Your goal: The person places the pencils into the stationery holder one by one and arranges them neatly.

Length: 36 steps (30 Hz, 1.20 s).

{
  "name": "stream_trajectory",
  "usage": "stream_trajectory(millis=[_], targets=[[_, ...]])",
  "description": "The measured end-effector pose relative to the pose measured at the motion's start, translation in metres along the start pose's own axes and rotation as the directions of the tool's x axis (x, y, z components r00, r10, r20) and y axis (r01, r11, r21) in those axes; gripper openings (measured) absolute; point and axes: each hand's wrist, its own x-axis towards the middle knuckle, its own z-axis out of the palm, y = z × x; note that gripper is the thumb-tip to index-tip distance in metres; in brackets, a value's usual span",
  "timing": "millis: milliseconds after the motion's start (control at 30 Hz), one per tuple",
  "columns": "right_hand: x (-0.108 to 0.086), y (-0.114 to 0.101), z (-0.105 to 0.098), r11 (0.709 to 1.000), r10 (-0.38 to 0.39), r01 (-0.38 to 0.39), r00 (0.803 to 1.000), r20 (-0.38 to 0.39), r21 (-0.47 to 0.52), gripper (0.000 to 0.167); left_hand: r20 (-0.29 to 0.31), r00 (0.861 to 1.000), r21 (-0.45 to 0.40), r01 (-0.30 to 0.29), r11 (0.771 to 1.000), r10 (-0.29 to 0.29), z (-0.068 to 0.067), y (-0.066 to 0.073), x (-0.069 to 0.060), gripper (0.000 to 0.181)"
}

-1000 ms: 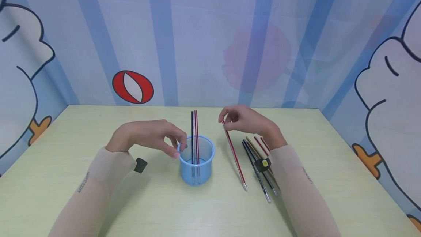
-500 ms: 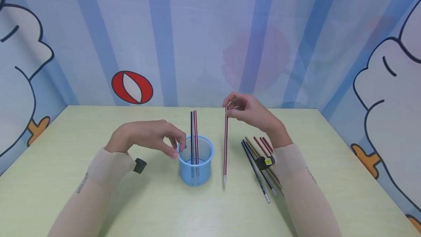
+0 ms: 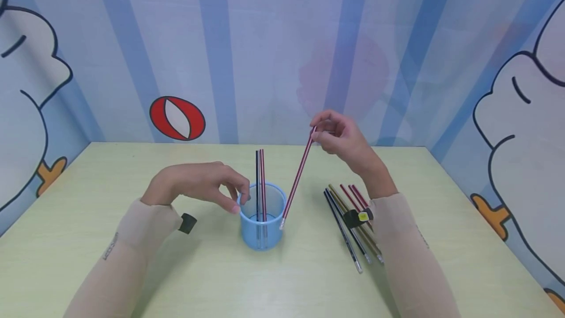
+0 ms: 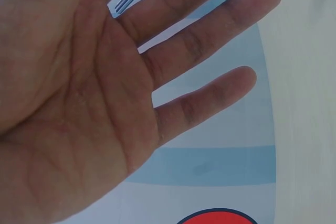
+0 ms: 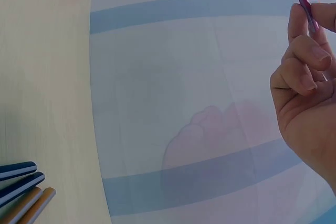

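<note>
A translucent blue cup [image 3: 261, 235] stands on the table, holding a dark pencil [image 3: 257, 173] and a red-striped pencil [image 3: 264, 188] upright. My left hand [image 3: 203, 184] pinches its left rim, thumb outside and index finger inside. The other fingers of that hand [image 4: 89, 87] stretch out loosely in the left wrist view. Up at the right, my right hand [image 3: 342, 139] pinches another red-and-white striped pencil [image 3: 298, 175] near its upper end. That pencil slants down-left, its eraser end beside the cup's right rim; whether they touch I cannot tell.
On the table [image 3: 110, 171], right of the cup, several dark, gold and red-striped pencils [image 3: 346, 232] lie in a loose fan, partly under the right wrist's camera [image 3: 354, 218]. A striped cartoon backdrop [image 3: 273, 63] rises behind the table's far edge.
My right hand has risen and moved slightly right, lifting the striped pencil off the table. The pencil's eraser end has swung left to the cup. My left hand and the cup stay put.
</note>
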Motion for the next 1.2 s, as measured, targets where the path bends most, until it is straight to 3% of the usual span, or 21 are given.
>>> stream_trajectory(millis=[300, 533, 667, 967, 1200], targets=[[0.0, -0.002, 0.001, 0.994, -0.025, 0.032, 0.997, -0.068, 0.103, 0.015, -0.002, 1.0, 0.002, 0.009, 1.0, -0.009, 0.001, -0.001, 0.0, 0.011], [0.002, -0.001, 0.009, 0.999, -0.002, 0.005, 0.997, -0.077, 0.037, 0.017, -0.002, 1.0, -0.005, 0.002, 1.0, -0.002, 0.001, -0.001, 0.0, 0.01], [0.004, 0.002, 0.016, 0.999, 0.018, -0.02, 0.998, -0.052, -0.039, 0.017, -0.001, 1.0, -0.005, 0.004, 1.0, -0.004, 0.001, -0.001, 0.0, 0.011], [0.008, 0.011, 0.032, 0.98, -0.031, 0.039, 0.999, 0.044, -0.194, 0.018, 0.005, 1.0, -0.006, -0.011, 1.0, 0.011, 0.0, -0.002, 0.001, 0.012], [0.01, 0.015, 0.042, 0.971, -0.039, 0.07, 0.99, 0.137, -0.229, 0.017, 0.006, 1.0, -0.006, -0.017, 1.0, 0.017, -0.001, -0.002, 0.001, 0.015]])
